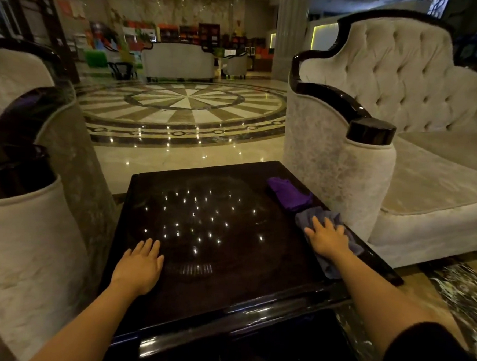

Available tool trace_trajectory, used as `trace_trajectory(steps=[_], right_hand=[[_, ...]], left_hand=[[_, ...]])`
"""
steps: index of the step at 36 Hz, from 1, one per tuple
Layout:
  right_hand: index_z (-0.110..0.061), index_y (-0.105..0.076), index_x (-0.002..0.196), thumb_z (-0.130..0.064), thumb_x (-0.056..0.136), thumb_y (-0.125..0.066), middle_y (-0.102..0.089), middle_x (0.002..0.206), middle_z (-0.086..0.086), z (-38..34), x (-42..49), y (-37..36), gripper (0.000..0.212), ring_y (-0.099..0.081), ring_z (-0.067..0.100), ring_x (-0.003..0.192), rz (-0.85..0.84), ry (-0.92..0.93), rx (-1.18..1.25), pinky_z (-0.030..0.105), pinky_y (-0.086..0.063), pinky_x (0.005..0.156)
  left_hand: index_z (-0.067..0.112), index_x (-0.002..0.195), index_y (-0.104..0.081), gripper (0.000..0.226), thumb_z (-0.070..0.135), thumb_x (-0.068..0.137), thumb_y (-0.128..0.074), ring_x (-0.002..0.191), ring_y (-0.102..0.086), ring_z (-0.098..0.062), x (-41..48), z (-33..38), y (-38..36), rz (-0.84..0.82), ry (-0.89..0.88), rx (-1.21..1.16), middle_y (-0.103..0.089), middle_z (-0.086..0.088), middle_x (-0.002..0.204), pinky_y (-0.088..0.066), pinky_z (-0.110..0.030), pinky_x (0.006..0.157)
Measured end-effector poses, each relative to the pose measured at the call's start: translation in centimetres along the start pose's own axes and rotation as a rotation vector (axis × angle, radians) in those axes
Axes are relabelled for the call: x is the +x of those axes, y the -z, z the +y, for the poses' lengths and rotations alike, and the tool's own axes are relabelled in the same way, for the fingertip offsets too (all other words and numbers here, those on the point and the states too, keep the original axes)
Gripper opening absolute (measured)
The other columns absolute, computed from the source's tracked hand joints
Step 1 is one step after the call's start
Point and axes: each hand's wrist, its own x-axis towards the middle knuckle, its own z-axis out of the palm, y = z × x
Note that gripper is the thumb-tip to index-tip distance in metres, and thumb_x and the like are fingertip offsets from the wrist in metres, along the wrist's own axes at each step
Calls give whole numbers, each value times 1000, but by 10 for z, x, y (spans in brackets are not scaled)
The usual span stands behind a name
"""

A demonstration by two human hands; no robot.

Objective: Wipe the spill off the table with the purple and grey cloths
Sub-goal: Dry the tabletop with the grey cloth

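A dark glossy square table [219, 285] fills the lower middle of the head view and mirrors several ceiling lights. My left hand [140, 266] lies flat on its near left part, fingers apart, holding nothing. My right hand [327, 237] presses flat on the grey cloth [310, 219], which stretches along the table's right edge. The purple cloth [288, 193] lies bunched just beyond it, at the far right corner, untouched. I cannot make out a spill on the shiny top.
A cream tufted sofa [429, 153] with dark wood arms stands tight against the table's right side. A matching armchair arm [29, 195] crowds the left side. Polished marble floor [180, 112] opens beyond the table's far edge.
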Motion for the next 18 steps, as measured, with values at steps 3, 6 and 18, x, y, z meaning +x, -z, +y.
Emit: trace_trajectory(steps=[3, 6, 18], right_hand=[[-24, -2, 144, -48, 95, -23, 2, 157, 10, 0, -1, -2, 59, -6, 42, 139, -63, -3, -46, 53, -10, 112], [-24, 2, 144, -49, 95, -20, 10, 156, 10, -5, -5, 4, 60, 4, 40, 141, -113, -25, -70, 55, -1, 114], [-26, 2, 144, -47, 96, -18, 4, 157, 6, -56, -59, 0, 56, 4, 30, 143, -141, 106, -55, 52, -5, 115]], left_hand=[[12, 147, -2, 54, 34, 99, -14, 145, -4, -22, 0, 0, 1, 1, -10, -19, -2, -7, 158, -12, -38, 118], [13, 147, -6, 54, 35, 99, -16, 145, -6, -22, 1, -1, -1, 23, -19, -55, -6, -7, 158, -15, -37, 118], [17, 146, -14, 55, 41, 98, -23, 144, -9, -29, 5, -10, 10, -31, -76, -133, -10, -9, 157, -20, -42, 116]])
